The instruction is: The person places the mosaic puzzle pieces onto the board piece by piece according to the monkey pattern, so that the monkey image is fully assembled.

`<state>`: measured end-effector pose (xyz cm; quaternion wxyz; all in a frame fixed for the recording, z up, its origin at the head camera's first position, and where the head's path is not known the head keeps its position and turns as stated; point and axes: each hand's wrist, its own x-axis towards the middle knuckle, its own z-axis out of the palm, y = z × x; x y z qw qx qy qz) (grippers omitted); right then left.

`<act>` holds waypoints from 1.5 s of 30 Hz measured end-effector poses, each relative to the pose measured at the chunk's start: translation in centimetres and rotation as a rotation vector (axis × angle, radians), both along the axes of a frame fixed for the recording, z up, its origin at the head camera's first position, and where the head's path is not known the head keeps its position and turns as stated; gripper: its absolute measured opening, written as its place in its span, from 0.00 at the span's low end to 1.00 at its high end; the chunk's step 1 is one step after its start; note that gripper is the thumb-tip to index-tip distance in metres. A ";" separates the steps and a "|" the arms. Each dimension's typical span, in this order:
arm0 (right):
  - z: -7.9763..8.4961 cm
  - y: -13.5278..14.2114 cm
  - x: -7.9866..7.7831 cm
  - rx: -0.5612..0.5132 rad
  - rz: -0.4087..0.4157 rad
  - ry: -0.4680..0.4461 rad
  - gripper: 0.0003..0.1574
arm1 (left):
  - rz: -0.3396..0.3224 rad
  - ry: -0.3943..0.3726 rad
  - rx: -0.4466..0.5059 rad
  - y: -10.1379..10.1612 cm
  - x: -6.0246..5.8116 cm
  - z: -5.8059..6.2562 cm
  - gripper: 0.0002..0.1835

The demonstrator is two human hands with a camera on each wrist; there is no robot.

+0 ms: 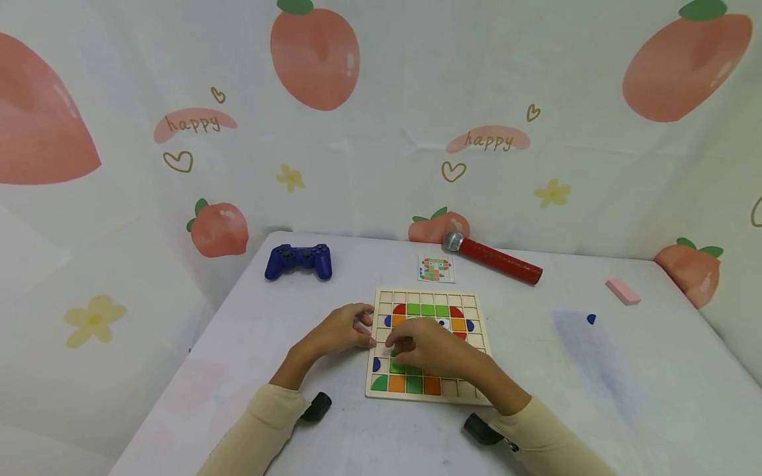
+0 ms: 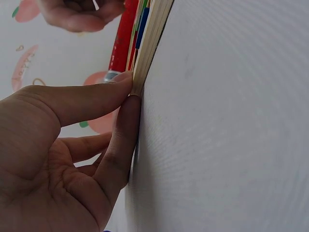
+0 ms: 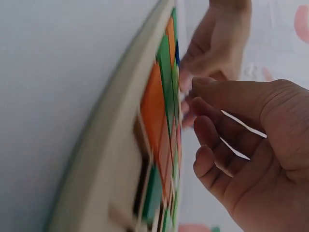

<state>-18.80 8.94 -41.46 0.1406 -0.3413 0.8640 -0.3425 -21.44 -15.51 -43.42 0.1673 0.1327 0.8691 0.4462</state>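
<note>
A square wooden grid board (image 1: 425, 398) lies on the table, many cells filled with green, orange, red and blue tiles. At its left edge my left hand (image 1: 339, 328) grips the rim, thumb and index finger on either side of it in the left wrist view. Over the board's middle, my right hand (image 1: 431, 345) hovers with loosely bent fingers and covers several tiles. No piece shows between its thumb (image 3: 231, 94) and fingers. A pattern card (image 1: 436, 269) with a matching coloured figure lies just behind the board.
A blue game controller (image 1: 297, 262) sits at the back left. Behind the board, a red microphone (image 1: 494, 258) lies slantwise. To the right are a pink block (image 1: 622, 291) and a small blue piece (image 1: 591, 318) near a blue stain on the white tabletop (image 1: 536, 370).
</note>
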 end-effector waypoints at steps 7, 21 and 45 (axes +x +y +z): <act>0.4 4.5 -0.5 0.016 -0.114 0.074 0.14 | 0.030 -0.016 -0.006 0.2 0.1 0.2 0.38; 0.7 14.5 -1.6 0.064 -0.387 0.099 0.16 | 0.033 -0.017 -0.006 0.3 0.1 0.1 0.38; -0.3 27.7 -2.2 0.149 -0.637 0.055 0.27 | 0.025 -0.014 -0.003 0.1 0.0 -0.1 0.39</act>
